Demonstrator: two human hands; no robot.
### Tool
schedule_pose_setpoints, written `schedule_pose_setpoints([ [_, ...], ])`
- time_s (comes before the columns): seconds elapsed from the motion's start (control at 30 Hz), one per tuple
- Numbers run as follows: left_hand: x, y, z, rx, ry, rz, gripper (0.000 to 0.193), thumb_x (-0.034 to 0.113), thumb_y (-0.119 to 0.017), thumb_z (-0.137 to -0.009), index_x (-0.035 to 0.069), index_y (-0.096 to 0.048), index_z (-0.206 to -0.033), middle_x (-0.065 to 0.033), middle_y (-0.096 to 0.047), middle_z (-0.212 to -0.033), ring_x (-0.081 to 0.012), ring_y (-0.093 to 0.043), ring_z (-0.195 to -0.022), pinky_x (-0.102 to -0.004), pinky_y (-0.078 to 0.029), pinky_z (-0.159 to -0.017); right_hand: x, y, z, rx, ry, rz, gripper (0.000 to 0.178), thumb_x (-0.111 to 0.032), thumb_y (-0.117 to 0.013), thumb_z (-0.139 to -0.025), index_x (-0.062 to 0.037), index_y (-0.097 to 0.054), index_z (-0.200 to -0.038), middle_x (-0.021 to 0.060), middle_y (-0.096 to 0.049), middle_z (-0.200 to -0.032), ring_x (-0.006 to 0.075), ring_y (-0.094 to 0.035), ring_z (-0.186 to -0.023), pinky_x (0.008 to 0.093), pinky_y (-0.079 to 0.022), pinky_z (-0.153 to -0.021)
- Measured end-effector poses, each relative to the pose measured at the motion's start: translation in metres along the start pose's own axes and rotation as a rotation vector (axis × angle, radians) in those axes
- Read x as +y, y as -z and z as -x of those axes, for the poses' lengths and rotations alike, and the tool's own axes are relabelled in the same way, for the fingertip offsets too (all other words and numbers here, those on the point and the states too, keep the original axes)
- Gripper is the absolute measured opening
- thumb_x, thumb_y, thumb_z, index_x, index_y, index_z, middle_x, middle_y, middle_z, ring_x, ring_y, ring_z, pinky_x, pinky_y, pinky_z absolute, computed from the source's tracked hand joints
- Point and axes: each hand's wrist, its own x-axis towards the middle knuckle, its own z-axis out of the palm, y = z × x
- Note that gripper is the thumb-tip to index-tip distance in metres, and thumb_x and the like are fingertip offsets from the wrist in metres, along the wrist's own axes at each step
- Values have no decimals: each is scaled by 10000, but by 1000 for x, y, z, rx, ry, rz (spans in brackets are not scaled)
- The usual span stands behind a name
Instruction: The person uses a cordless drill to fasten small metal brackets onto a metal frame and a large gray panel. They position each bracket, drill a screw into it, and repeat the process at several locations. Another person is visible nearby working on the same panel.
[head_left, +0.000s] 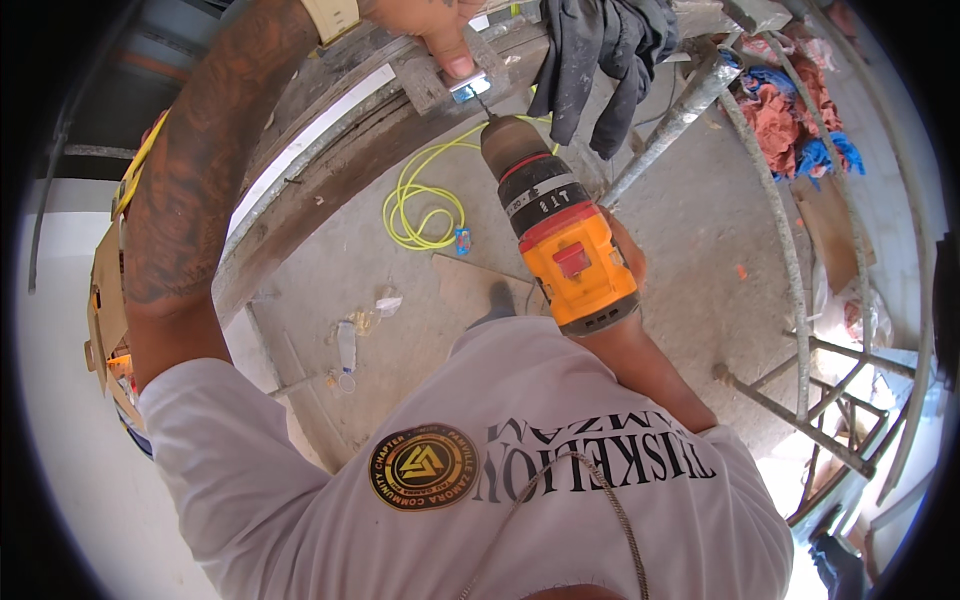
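Working remotely, I am looking steeply down through the head-worn left fisheye camera, which is sitting close above the wearer's shirt (pixel 300 520) and facing the floor (pixel 690 260) farther below.

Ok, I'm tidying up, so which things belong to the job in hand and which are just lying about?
In use:
orange drill, held by the right hand;
shiny metal piece, touched by the left hand;
wooden block beneath it.

Apparently lying about:
draped dark cloth, possibly gloves;
yellow coil on the floor;
crumpled red and blue material.
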Motion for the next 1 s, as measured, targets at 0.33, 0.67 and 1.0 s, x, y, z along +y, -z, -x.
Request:
schedule_pose_setpoints([
  [0.33, 3, 5, -5, -58, 36, -18, 440, 400, -911, -718, 18, -692, -711, -75, -636, -621, -190, -593, -601, -397, -444, -575, 3, 0, -6, 21, 107, 17, 614, -85, -870, -654, 8, -663, -1224, 150, -703, -1092, 288, -689, -891, 366, -550, -779],
  [0.67, 11, 1, 14, 22, -17, -63, 461, 391, -858, -794, 7, -637, -668, -110, -572, -570, -201, -560, -561, -414, -422, -561, -2, 1, -9, 23, 43, -105, 597, -80, -862, -657, 11, -663, -1212, 149, -704, -1109, 288, -679, -901, 362, -557, -764],
  [1.0, 9, 4, 8, -50, -41, -54, 492, 384, -832, -833, 5, -589, -634, -94, -506, -534, -194, -491, -522, -413, -394, -540, 2, 7, -11, -13, 92, -20, 590, -93, -885, -664, -7, -672, -1207, 146, -709, -1175, 281, -684, -912, 362, -564, -778],
])
